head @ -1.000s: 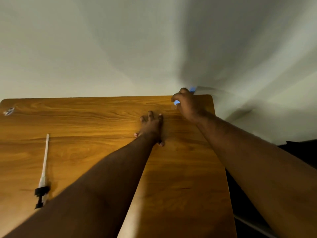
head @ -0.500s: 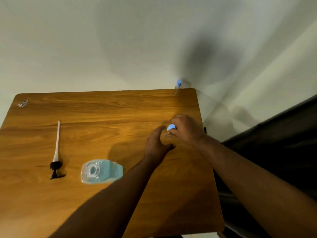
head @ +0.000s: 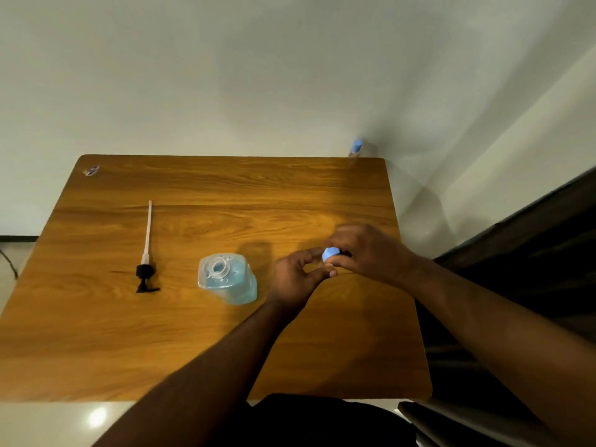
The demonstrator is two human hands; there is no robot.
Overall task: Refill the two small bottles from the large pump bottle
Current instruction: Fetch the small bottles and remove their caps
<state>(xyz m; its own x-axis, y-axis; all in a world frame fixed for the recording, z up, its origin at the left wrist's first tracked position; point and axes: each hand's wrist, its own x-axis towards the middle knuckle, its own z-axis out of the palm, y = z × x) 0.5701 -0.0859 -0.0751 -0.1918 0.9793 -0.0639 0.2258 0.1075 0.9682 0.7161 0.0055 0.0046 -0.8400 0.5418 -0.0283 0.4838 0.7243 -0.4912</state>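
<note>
Blue cap (head: 331, 253) shows; both hands, left (head: 295, 277) and right (head: 364, 253), grip the small bottle, hiding its body.

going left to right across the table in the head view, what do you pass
pump head → large bottle with its neck open → left hand → small bottle's blue cap → right hand

Wooden table (head: 193, 333) bears large bottle (head: 227, 279), pump (head: 146, 253), small bottle (head: 354, 152).
</note>
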